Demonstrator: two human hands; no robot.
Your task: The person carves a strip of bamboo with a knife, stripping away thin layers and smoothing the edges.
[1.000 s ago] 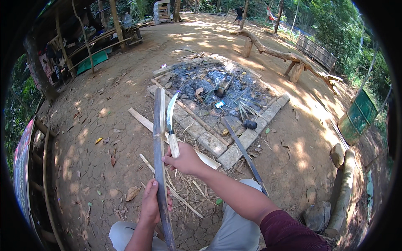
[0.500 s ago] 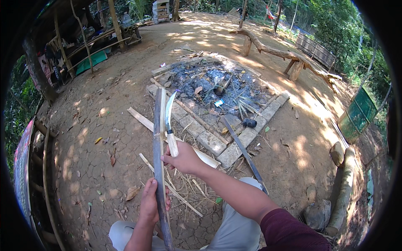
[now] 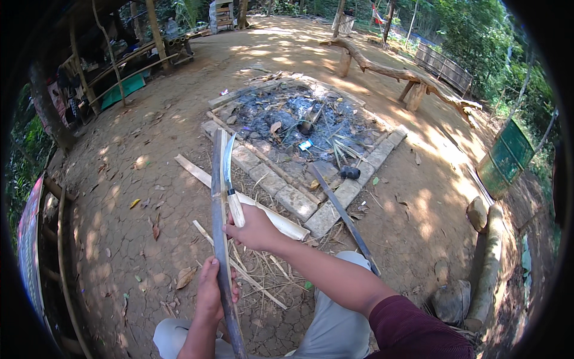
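My left hand is wrapped around the lower part of a long split bamboo strip, dark on its outer face and pale along its right edge. The strip stands out lengthwise before me, slightly tilted. In my right hand is a knife with a curved blade and a pale wooden handle, closed in my fist. Its blade points away from me along the strip's right edge; whether it touches there I cannot tell. My right thumb lies against the strip.
A pale bamboo piece and thin shavings lie on cracked soil. Ahead is an ash pit edged with blocks, a dark strip across its corner. A log bench, green drum and stone are rightward.
The whole scene has shifted slightly left in view. The knife's blade has come a little closer to the strip's edge. Both hands keep their grips.
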